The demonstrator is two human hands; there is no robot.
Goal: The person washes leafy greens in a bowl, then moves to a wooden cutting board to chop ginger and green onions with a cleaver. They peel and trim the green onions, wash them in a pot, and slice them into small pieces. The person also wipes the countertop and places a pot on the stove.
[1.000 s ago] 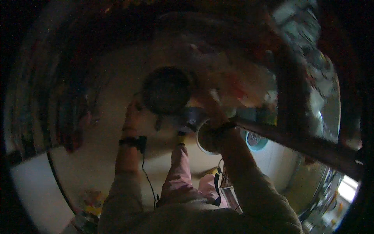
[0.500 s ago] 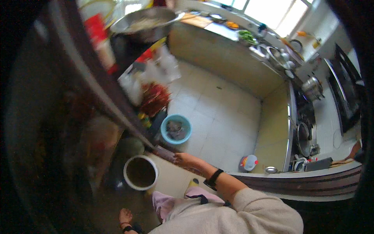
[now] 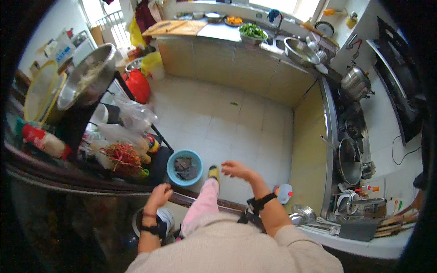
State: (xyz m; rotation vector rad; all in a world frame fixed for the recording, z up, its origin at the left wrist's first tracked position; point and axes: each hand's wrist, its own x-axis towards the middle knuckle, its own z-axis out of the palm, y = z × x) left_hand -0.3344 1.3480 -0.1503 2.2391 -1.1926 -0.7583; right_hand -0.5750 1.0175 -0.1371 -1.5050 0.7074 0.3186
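Note:
My right hand point(image 3: 236, 169) hangs in the air over the pale tiled floor, fingers loosely apart and nothing in it. Lower left, my left hand point(image 3: 158, 197) is at the doorway, its fingers loosely bent and no object visible in it. It is nearest to a light blue basin point(image 3: 184, 168) on the floor, which holds dark flat pieces in what looks like liquid. I cannot tell whether the left fingertips touch the door sill. My foot in a yellow slipper point(image 3: 214, 172) stands on the tiles right of the basin.
At left, a rack carries a large steel bowl point(image 3: 88, 76), plastic bags point(image 3: 132, 113) and dried red chillies point(image 3: 122, 155). Leafy greens point(image 3: 252, 32) and a cutting board point(image 3: 175, 28) sit on the far counter. A lidded pan point(image 3: 349, 160) rests on the right stove. A plastic jug point(image 3: 284, 193) stands on the floor.
The view has swung round toward the kitchen, and one foot has stepped onto its tiles. My left hand has come up near the sill. My right hand has moved away from the door frame.

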